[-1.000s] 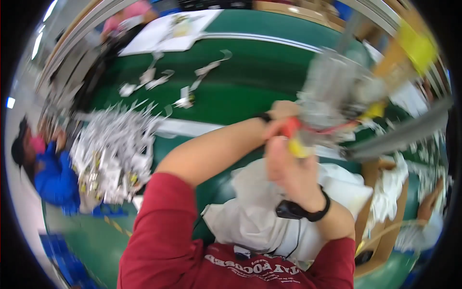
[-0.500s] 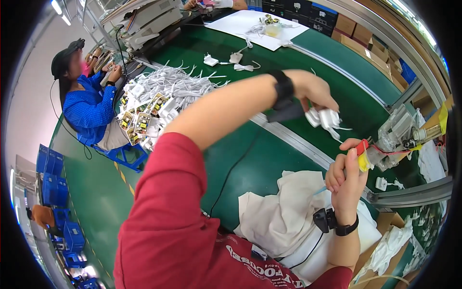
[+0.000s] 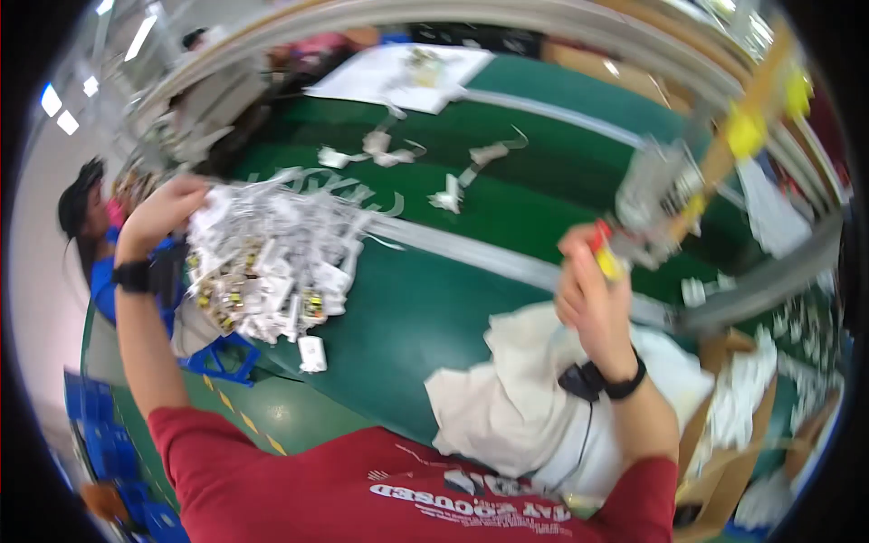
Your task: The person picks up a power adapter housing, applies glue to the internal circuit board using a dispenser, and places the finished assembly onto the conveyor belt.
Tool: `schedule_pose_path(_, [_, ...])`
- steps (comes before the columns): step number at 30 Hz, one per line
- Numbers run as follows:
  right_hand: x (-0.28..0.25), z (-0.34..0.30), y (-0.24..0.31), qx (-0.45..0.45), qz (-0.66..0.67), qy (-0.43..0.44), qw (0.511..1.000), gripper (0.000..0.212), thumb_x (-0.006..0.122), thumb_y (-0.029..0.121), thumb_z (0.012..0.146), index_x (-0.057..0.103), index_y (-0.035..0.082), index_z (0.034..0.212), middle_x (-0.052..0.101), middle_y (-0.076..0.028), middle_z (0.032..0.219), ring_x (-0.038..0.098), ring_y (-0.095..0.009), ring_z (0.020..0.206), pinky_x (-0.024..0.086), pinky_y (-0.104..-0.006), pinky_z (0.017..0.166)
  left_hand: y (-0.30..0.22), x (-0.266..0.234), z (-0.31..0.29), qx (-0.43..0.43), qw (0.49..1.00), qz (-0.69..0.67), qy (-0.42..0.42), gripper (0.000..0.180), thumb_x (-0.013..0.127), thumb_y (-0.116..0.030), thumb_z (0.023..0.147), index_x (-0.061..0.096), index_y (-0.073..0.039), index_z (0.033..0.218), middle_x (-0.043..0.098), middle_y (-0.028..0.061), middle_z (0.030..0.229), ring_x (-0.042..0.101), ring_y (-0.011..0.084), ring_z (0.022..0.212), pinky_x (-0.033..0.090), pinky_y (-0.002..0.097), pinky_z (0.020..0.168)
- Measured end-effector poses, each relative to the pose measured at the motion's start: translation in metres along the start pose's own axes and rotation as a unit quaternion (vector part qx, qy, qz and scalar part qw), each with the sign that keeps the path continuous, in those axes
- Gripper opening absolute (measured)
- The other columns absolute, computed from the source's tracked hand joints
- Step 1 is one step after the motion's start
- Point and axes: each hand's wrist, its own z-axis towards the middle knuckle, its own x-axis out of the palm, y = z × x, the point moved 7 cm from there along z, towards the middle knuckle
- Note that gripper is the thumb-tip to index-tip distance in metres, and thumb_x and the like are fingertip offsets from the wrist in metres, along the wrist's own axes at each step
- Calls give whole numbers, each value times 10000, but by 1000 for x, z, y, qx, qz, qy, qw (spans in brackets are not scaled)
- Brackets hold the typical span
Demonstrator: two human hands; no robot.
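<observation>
My left hand (image 3: 172, 213) reaches onto the left edge of a heap of white power adapters and cables (image 3: 281, 226). Its fingers are blurred, so whether they grip anything is unclear. Some adapters in the heap are uncased, with yellow and dark circuit parts showing. My right hand (image 3: 593, 303) is raised over the near side of the bench, closed around a tool with a red and yellow end (image 3: 606, 258). Across on the green belt lies a white adapter (image 3: 448, 195) with its cable bundle (image 3: 489, 154).
More adapters (image 3: 335, 158) lie farther back, near a white sheet (image 3: 444, 59). At right, a clear container (image 3: 652, 190) hangs by a yellow-taped bar (image 3: 747, 127). A cream cloth (image 3: 507, 389) covers the near edge. A person in blue (image 3: 101, 285) sits at left, near a blue stool (image 3: 226, 357).
My left hand has let go of a white adapter, now on the belt, and swung left to the heap. My right hand still grips the tool. The view has turned.
</observation>
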Motion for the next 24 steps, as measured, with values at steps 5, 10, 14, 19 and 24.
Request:
schedule_pose_path(5, [15,11,5,0,31,24,999,213,469,267,963,481,55,962,309,51,506,281,-34,381,237,-210,355,141,-8,21,-26,989,135,47,221,582,-219,816,592,-25,710,525,-24,591,466,81,535,364,266,479])
schedule_pose_path(10, [1,15,0,5,8,2,1000,236,468,282,960,479,46,963,310,46,503,284,-37,376,243,-211,356,135,14,57,-19,984,172,38,243,630,-228,826,568,1,774,553,7,645,488,105,574,387,276,519])
schedule_pose_path(14, [2,13,2,4,-2,4,1000,253,465,298,959,478,46,966,308,44,499,286,-37,374,249,-211,357,59,6,18,138,943,268,-144,248,609,-241,870,569,0,909,599,35,806,537,129,695,432,290,610])
schedule_pose_path(19, [2,9,2,7,-7,0,1000,252,456,297,963,477,46,971,303,44,497,280,-36,374,247,-211,357,-93,98,-83,180,973,-39,-139,250,611,-114,835,560,-11,1057,601,104,1067,568,205,947,434,304,839])
schedule_pose_path(24, [4,9,-2,9,8,29,1000,262,450,309,965,465,49,994,303,40,509,283,-37,381,257,-211,365,-149,262,-149,308,937,-51,155,420,707,-112,721,546,-42,1103,570,136,1120,570,265,969,474,335,743])
